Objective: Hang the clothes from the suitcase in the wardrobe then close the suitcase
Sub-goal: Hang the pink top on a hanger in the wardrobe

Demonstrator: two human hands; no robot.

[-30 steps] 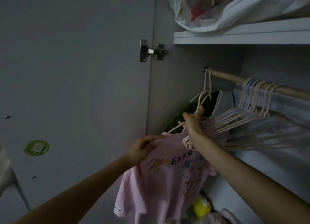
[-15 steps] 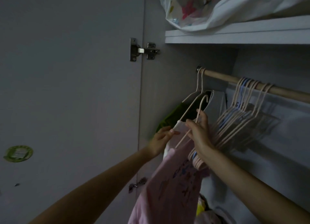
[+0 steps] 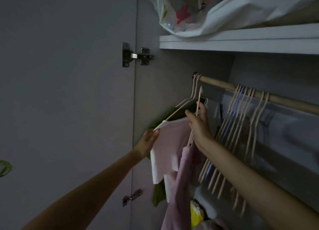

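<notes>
Head view. The wardrobe interior filled the frame, its door [image 3: 69, 91] swung open at 9 o'clock and carried on an upper hinge [image 3: 136, 56] and a lower hinge [image 3: 132, 197].

The right hand [image 3: 198, 126] was raised near frame centre, fingers curled round the neck of a pale pink hanger [image 3: 199, 98]. The hook of that hanger stood just below the wooden rail [image 3: 259, 94] and had not yet engaged it. The pink T-shirt [image 3: 170, 143] hung from this hanger, draped down toward 6 o'clock.

The left hand [image 3: 147, 141] was at 9 o'clock of the right hand. Its fingertips pinched the shoulder end of the pink T-shirt where the hanger tip emerged.

Behind the T-shirt, a green garment [image 3: 158, 195] hung on hangers already hooked at the left end of the rail (only its edges showed).

A row of empty hangers [image 3: 241, 122] hung from the rail at 3 o'clock of the right hand, pink with at least one blue among them, all tilted.

The shelf [image 3: 241, 43] ran above the rail at 12 o'clock and carried a white plastic bag [image 3: 215, 14] with floral print.

A yellow item [image 3: 196, 214] lay on the wardrobe floor at 6 o'clock; it was too dim to identify. A green sticker [image 3: 5, 167] sat on the door at the far 9 o'clock edge.
</notes>
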